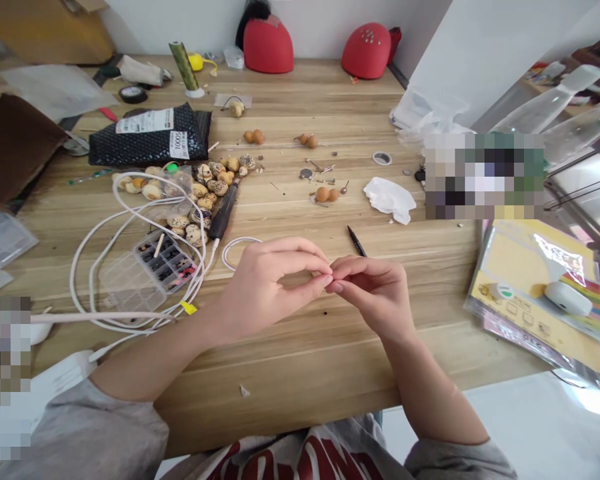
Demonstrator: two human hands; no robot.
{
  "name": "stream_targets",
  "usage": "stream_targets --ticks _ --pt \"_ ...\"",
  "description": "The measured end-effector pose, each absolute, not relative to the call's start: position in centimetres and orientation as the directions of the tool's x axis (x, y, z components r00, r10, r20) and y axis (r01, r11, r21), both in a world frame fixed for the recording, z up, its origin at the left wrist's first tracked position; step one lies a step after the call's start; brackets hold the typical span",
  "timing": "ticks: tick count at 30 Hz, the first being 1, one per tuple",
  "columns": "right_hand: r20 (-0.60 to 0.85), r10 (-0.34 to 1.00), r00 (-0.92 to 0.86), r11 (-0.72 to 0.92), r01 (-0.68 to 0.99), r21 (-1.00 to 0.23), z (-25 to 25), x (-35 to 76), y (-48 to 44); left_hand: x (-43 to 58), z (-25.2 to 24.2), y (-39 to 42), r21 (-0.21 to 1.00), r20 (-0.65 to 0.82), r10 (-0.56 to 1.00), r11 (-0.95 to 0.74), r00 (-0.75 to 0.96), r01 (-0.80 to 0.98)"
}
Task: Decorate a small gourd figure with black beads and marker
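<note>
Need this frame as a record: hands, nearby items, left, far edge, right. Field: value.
left hand: fingertips meeting the right hand's
right hand: thumb and fingers brought close; anything held is too small to tell
surface: wood-grain table
nearby: black pen just beyond right hand; white cable looped beside left hand
left: open compartment box, patterned beads, black package
far edge: two red domes
right: yellow packet, crumpled white sheet
</note>
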State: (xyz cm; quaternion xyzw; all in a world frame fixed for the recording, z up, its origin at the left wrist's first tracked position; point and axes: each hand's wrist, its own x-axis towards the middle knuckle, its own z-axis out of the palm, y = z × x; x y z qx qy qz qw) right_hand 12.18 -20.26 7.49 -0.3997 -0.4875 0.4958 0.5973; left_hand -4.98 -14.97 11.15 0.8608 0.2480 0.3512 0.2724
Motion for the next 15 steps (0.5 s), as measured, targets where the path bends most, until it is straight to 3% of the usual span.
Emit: stream_targets --ticks 15 --pt "0.144 0.990 0.006 0.142 -0.203 -0.969 7.51 12.23 -20.23 -5.03 11.36 -14.96 0.628 0.469 0.607 -0.740 0.642 0.241"
